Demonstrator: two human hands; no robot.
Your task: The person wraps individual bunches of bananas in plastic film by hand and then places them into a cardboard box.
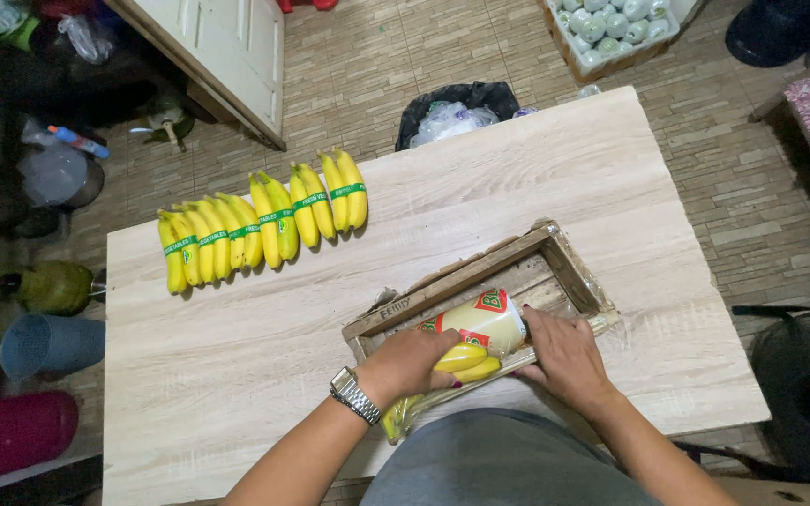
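Note:
A shallow wooden tray [569,267] lies on the pale wooden table [236,347] near its front edge. My left hand [414,361], with a metal watch on the wrist, presses down on a pair of yellow bananas [466,361] partly wrapped in a clear bag with a cream, red and green printed panel [480,319]. Beside it, my right hand [564,356] rests on the bag's right end at the tray's front rim. A row of several banana pairs [264,225], each banded with green tape, lies at the table's far left.
A black bin with clear plastic [457,112] stands on the brick floor behind the table. A crate of pale round fruit [611,28] sits at the top right. A white door [227,47], jugs and buckets [49,342] crowd the left side.

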